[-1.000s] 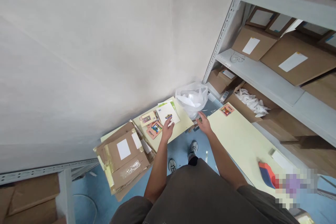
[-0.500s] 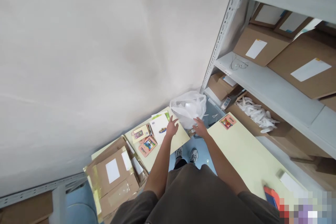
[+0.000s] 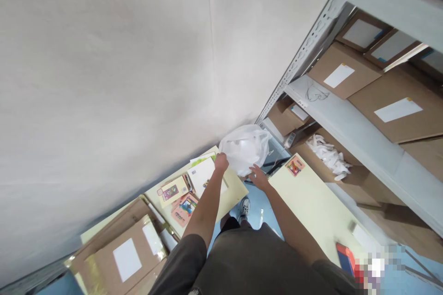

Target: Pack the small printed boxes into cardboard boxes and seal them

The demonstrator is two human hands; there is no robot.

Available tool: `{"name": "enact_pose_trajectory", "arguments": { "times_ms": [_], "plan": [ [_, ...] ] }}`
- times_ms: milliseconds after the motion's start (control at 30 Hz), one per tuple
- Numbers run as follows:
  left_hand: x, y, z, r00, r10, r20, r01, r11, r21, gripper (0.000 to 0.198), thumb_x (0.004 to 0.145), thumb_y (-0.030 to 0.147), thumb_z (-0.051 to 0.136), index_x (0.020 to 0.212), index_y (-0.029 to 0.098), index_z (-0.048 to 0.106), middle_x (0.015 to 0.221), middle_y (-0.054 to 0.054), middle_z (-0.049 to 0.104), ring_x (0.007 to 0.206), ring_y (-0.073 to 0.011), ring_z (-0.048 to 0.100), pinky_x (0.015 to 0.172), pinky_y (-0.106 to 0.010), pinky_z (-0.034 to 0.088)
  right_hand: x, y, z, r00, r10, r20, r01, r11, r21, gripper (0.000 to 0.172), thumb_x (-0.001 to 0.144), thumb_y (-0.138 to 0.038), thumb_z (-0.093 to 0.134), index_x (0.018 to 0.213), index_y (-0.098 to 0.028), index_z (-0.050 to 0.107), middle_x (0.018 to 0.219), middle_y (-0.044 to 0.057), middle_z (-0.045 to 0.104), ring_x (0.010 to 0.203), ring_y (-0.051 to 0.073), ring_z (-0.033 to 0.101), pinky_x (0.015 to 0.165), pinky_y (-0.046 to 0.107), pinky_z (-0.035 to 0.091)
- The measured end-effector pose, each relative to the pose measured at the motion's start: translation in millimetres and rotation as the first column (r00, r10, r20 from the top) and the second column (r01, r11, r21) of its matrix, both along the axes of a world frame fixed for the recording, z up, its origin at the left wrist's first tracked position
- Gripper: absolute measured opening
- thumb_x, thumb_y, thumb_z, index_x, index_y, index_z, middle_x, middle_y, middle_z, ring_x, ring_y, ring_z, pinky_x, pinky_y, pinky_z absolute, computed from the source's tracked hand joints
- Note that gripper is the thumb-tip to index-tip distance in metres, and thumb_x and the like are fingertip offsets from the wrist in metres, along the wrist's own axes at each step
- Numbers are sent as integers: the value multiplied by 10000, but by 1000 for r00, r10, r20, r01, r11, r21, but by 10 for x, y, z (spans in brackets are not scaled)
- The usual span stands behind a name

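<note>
A white translucent plastic bag bulges at the corner between two pale-yellow tables. My left hand is closed at the bag's left edge and appears to grip its plastic. At the bag's lower right, my right hand has its fingers apart, against or just beside the plastic; contact is hard to make out. Below my left hand lies a white sheet or booklet with a small picture on it. Near it are a cream card box and a pink picture card. What the bag contains is unclear.
Flattened cardboard covers the left table's near end. On the right table are an orange picture card and a red-and-blue item. Grey metal shelving with cardboard boxes stands at right, a wall ahead.
My left hand has moved to the bag's edge and its fingers have closed. My right hand has come nearer the bag. The view has shifted, and one foot has moved.
</note>
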State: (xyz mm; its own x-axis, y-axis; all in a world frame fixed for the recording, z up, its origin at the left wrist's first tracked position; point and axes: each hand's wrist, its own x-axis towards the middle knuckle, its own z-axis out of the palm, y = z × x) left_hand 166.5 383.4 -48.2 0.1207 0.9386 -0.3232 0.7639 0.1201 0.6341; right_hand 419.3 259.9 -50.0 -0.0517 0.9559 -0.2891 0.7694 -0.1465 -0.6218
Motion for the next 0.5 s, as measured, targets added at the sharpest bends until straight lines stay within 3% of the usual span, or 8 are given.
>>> {"name": "enact_pose_trajectory", "arguments": {
  "times_ms": [167,267,333,400,500],
  "plan": [
    [55,-455,136,994,93,64,-87,992,-93,521,869,120,555,1366,105,712,1168,-230,734,1232,-379,630,1123,-507,450,-241,311,-15,998,-14,64,14,1000,5,642,851,-260,681,1488,-207,617,1601,160,556,1530,352,472,1273,549,382],
    [104,-731,312,1000,-5,-27,3,996,-94,386,890,118,553,1191,121,795,1092,-229,738,1228,-388,634,1102,-524,459,-406,434,18,995,79,54,-80,997,4,735,765,-191,752,1487,-222,619,1627,160,528,1521,353,476,1254,538,398],
    [110,-858,472,991,-129,-32,129,992,-13,273,918,149,578,1032,158,826,1069,-218,740,1273,-388,612,1103,-519,461,-489,457,71,982,183,39,-183,983,-2,662,715,-152,790,1366,-240,704,1632,149,528,1527,368,464,1236,554,403],
    [89,-930,662,968,-251,16,248,964,100,218,940,191,613,994,195,824,1140,-194,748,1362,-379,563,1136,-509,448,-516,440,142,966,255,30,-256,966,25,475,707,-127,794,1168,-239,778,1570,138,600,1526,379,464,1237,575,381],
    [30,-948,973,940,-332,82,316,934,167,210,991,273,615,1062,241,809,1153,-146,771,1339,-337,600,1141,-457,463,-400,361,275,975,218,40,-221,973,69,305,745,-137,756,1035,-226,782,1314,138,764,1370,353,622,1200,526,421]
  ]
}}
